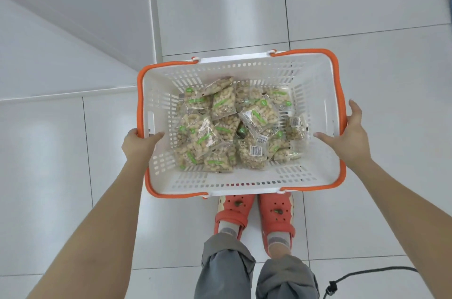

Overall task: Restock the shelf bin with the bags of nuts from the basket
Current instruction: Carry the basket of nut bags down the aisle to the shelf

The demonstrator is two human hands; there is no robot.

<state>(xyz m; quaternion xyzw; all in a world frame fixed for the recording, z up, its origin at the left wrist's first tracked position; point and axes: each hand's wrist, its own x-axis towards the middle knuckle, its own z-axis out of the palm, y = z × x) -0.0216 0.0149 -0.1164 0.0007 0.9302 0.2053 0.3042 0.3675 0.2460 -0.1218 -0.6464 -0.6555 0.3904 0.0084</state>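
A white perforated plastic shopping basket point(315, 103) with orange handles folded down along its rim is held out over a floor of pale grey glossy tiles point(367, 17), seen from above. The left hand point(139, 143) grips the basket's left edge: its thumb lies over the rim and points into the basket, while the other fingers are hidden beneath the orange handle. The right hand point(347, 136) grips the right edge in a similar way, with the thumb reaching inward over the rim and the fingers spread along the outside of the orange handle. Both bare forearms stretch down toward the lower corners of the view.

Inside the basket lies a loose heap of small clear plastic bags of pale nuts point(234, 125) with green labels. They overlap at mixed angles and cover most of the basket's bottom; a few are turned over and show white barcode stickers.

Just below the basket's near edge stand the person's feet in orange-red perforated clogs point(254, 210) with grey socks and grey trousers. A black cable point(367, 274) curves across the tiles at the lower right. The shelf bin is out of view.
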